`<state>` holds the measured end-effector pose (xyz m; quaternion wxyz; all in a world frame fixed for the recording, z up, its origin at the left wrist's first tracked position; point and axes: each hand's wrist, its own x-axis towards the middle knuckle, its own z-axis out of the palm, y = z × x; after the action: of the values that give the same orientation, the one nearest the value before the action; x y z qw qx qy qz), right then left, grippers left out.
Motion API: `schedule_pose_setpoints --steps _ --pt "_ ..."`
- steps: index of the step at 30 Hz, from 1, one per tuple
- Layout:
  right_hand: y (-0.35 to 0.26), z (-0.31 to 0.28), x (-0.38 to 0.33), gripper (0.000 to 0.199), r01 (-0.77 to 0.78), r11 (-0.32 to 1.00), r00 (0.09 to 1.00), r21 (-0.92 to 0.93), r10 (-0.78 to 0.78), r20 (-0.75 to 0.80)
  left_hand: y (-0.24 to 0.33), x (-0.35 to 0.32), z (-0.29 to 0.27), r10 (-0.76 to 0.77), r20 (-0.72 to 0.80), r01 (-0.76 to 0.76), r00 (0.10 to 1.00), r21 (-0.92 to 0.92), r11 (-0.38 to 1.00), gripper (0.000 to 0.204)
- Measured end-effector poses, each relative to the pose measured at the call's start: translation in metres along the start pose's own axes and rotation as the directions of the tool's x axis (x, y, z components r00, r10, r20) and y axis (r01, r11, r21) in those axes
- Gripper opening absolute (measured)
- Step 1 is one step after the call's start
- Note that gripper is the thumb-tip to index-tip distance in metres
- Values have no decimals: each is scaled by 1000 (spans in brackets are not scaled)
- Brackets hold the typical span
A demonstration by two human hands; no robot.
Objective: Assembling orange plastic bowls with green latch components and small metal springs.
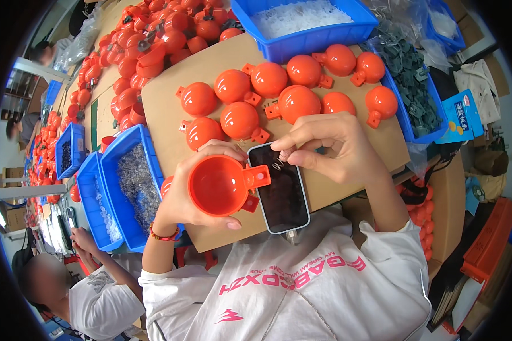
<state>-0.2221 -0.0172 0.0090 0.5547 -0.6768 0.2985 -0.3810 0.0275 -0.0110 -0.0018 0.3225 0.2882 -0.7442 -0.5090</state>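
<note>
My left hand (189, 187) is wrapped round a hollow orange-red plastic cup (216, 186), its open mouth facing up and its square tabs pointing right. Right of the cup is a dark-screened smartphone (284, 196) in a pale frame, with a plug at its lower end. Over the phone's upper end, my right hand (333, 149) has thumb and forefinger pinched together; what they hold, if anything, is too small to make out. Pale curly marks show on the screen just below those fingertips. Beyond my hands, several orange-red domed cups (298, 104) lie mouth down on a cardboard sheet (170, 102).
A blue bin (256, 42) of clear small pieces stands at the back. Blue bins with small metal parts (136, 176) and dark green plastic parts (407, 79) flank the cardboard. Orange-red cups (136, 57) are heaped far left. Another person (96, 290) sits at lower left.
</note>
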Motion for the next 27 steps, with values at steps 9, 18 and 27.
schedule_pose_setpoints --steps 9,18,27 --pt "-2 15 0 20 301 860 945 -412 -326 10 1 -1 2 -11 -32 11 999 -20 1000 71" --pt "-20 27 -2 29 374 658 925 -653 -317 211 3 -1 3 -13 -24 13 1000 2 1000 70" --pt "13 20 37 22 184 953 978 -242 -153 143 3 -3 0 -10 37 11 999 -20 1000 74"
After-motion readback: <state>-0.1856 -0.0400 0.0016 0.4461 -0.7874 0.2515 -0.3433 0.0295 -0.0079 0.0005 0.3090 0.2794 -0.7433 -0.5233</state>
